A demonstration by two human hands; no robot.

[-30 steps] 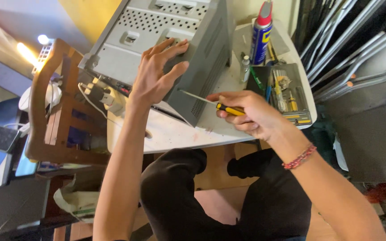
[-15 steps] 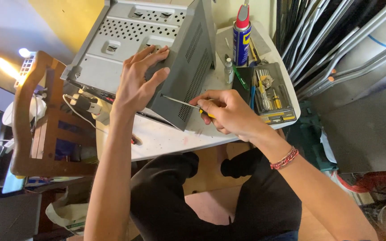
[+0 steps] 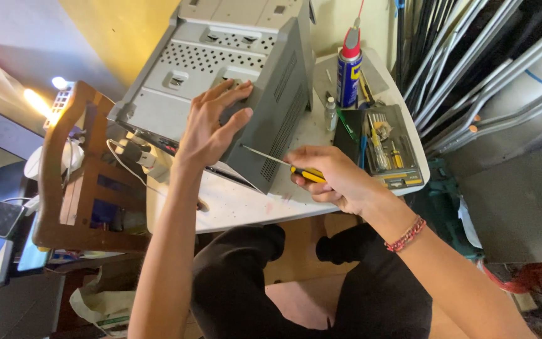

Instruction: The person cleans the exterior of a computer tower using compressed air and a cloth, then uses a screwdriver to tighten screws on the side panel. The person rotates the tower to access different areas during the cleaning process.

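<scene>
Left hand (image 3: 211, 125) spread flat, fingers open and splayed, pressed on the near top edge of a grey metal computer case (image 3: 221, 75) lying on its side on a white table (image 3: 246, 204); thumb hooked over the perforated side panel, palm over the corner. Right hand (image 3: 337, 179) closed around the yellow-and-black handle of a screwdriver (image 3: 283, 164), fingers curled tight, thin shaft pointing left and slightly up, tip touching the lower near edge of the case's vented side. Red braided bracelet (image 3: 407, 233) on the right wrist. Case tilted across the table, its rear end with ports and cables (image 3: 136, 154) hanging toward the table's left edge. Just beside the case on the right, a blue spray can (image 3: 348, 72) with a red cap and thin straw, standing upright; near it a small clear bottle (image 3: 330, 116). Right of the screwdriver hand, an open tool kit (image 3: 390, 147) with bits and small drivers, resting at the table's right rim. Wooden chair (image 3: 64, 182) left of the table, near the cables. Bundle of grey metal tubes (image 3: 472, 75) leaning at the upper right, well apart from both hands. Dark trousers (image 3: 252, 289) on the seated legs below the table edge.
</scene>
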